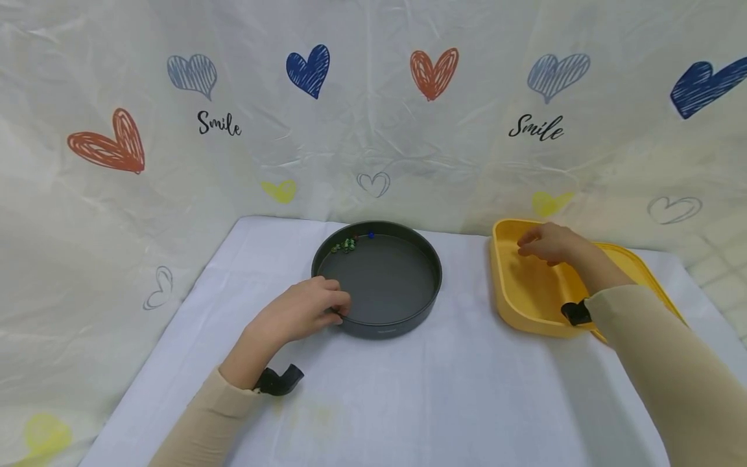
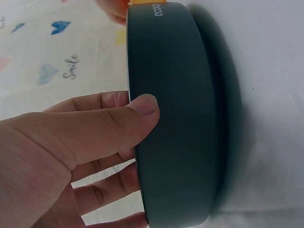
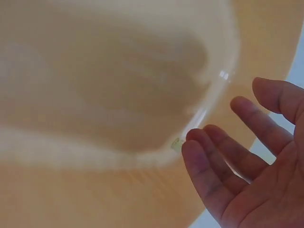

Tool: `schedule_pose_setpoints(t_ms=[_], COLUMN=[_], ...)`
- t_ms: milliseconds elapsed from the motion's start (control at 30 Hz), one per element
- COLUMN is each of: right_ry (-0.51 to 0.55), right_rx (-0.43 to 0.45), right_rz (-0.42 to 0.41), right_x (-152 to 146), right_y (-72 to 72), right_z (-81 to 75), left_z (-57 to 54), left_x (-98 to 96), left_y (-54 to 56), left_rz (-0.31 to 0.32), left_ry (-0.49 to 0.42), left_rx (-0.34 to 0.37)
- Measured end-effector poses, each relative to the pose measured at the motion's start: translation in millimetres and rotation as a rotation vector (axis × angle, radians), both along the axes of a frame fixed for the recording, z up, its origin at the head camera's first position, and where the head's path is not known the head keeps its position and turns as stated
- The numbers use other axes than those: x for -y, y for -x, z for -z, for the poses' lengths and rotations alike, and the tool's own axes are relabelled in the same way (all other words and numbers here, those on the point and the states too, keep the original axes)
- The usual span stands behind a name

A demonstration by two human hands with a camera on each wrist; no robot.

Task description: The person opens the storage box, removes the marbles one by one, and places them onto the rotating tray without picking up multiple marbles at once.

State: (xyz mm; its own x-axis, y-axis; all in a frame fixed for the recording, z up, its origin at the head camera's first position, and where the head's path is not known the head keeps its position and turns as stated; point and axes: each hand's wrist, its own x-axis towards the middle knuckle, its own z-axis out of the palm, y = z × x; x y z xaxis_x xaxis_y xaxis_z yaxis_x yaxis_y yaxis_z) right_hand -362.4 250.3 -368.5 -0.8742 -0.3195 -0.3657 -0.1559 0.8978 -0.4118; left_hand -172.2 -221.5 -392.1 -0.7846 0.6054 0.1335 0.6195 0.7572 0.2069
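Note:
My left hand (image 1: 303, 308) holds the near-left rim of a round dark grey baking pan (image 1: 391, 282), its thumb (image 2: 135, 116) on the outer wall and the fingers over the inner side. In the pan, near its far-left wall, lie several small green beads (image 1: 349, 244) and a small blue bead (image 1: 371, 235). My right hand (image 1: 551, 241) hovers over a yellow plastic container (image 1: 506, 295) with its fingers (image 3: 204, 171) spread and slightly bent, gripping nothing. In the right wrist view, a small pale green piece (image 3: 176, 144) lies in the container's corner near the fingertips.
A yellow lid (image 1: 633, 259) lies beside and partly beneath the container on the right. Both stand on a white tablecloth (image 1: 408, 402). Behind the table hangs a pale sheet (image 1: 373, 117) printed with hearts and the word Smile.

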Motion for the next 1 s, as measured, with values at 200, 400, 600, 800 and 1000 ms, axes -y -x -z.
schedule_pose_setpoints(t_ms=[200,400,600,800,1000], right_ry=[-0.001,-0.011,-0.006,-0.025,-0.037], right_rx=[0.084,0.134,0.161,0.116,0.028], right_rz=[-0.006,-0.002,0.021,-0.018,-0.027], right_x=[-6.3,-8.5,-10.9,-15.6,-18.1], right_y=[6.1,8.2,7.8,9.0,10.0], right_z=[6.6,8.7,6.5,7.9,8.0], left_z=[-0.6,0.1,0.2,-1.1,-1.0], left_x=[-0.1,-0.1,-0.7,-1.0,-1.4], left_y=[-0.4,-0.4,0.0,0.1,0.3], left_rz=[-0.001,-0.006,-0.004,0.002,0.007], left_ry=[0.004,0.011,0.01,0.006,0.006], left_rx=[-0.003,0.006,0.008,0.0,-0.005])
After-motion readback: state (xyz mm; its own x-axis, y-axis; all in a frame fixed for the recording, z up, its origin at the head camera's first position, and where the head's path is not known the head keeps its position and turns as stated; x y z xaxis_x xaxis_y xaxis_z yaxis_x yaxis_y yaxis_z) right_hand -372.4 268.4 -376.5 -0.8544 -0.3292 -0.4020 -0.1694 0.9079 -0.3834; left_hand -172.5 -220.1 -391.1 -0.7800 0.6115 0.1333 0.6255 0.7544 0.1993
